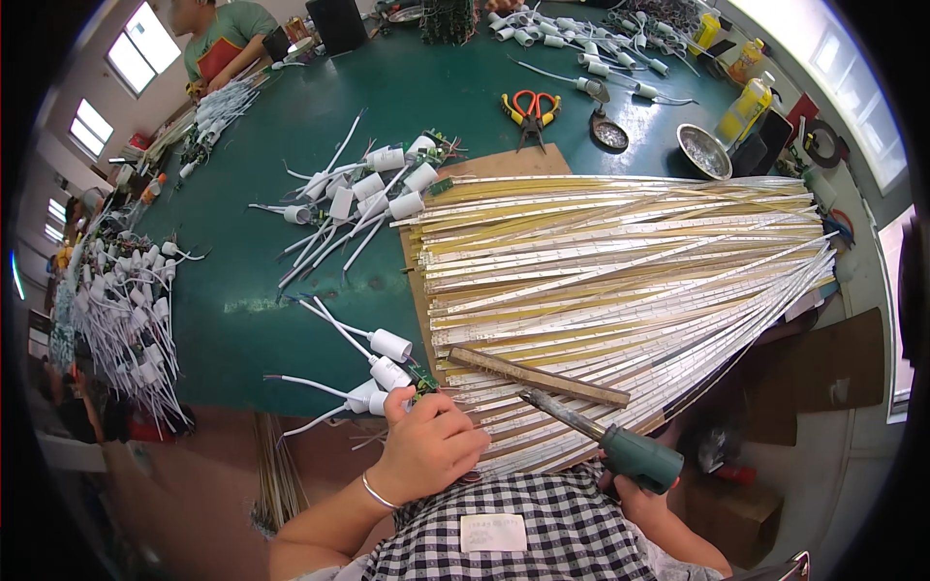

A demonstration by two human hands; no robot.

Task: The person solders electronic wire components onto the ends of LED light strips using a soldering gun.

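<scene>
My left hand (433,445) is closed at the near left end of a spread of LED strips (620,261). Its bent fingers lie against small green circuit boards (422,382) joined to white plastic sockets (390,346) with white cables. What the fingertips pinch is hidden. In my right hand (639,496) is a soldering iron (635,453), gripped by its green handle. The iron's metal tip points left over the strips, just below a narrow wooden bar (538,376) lying on them.
More white sockets (373,194) lie on the green table (232,320), with piles at left and far right. Pliers (531,118), a small dark dish (608,133), a metal bowl (704,152) and yellow bottles (744,108) stand beyond the strips. A co-worker (228,44) sits at the far left.
</scene>
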